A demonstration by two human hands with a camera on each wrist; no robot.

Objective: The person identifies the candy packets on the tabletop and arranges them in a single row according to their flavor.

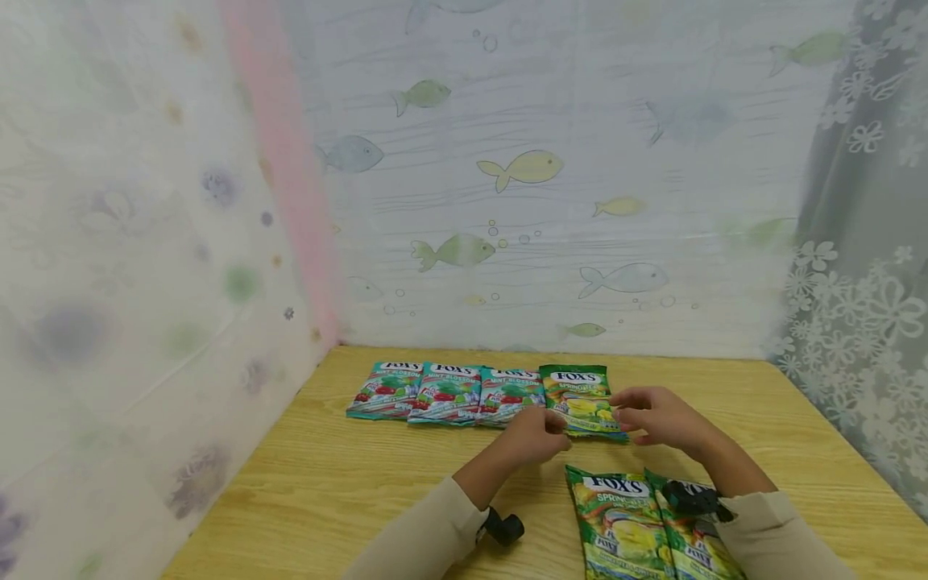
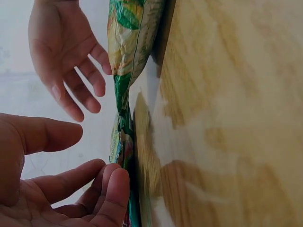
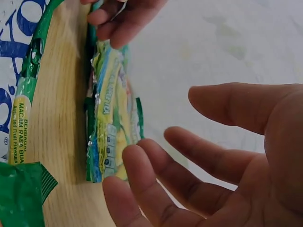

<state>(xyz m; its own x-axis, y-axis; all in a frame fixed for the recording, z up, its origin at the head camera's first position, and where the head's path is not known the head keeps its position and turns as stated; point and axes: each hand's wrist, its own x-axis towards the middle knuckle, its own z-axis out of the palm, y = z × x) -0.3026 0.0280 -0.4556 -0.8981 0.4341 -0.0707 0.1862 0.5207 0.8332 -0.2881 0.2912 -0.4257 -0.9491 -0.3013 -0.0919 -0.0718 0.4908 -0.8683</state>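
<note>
A green and yellow Fox's candy bag [image 1: 578,396] lies flat at the right end of a back row on the table. My right hand [image 1: 663,419] is at its right edge, fingers spread and loosely bent, holding nothing. At its lower left corner is my left hand [image 1: 535,437], with thumb and fingers apart and nothing between them in the left wrist view. Beside that bag, a teal Mint Blossom candy bag [image 1: 511,395] is partly covered by my left hand. The right wrist view shows the green and yellow bag [image 3: 111,113] edge-on between both hands.
Two more teal candy bags [image 1: 445,393] [image 1: 387,390] continue the row leftward, edges overlapping. Nearer me lie two green candy bags [image 1: 623,528] [image 1: 699,536], one partly under my right forearm. Patterned curtains [image 1: 464,201] rise behind the wooden table [image 1: 304,483].
</note>
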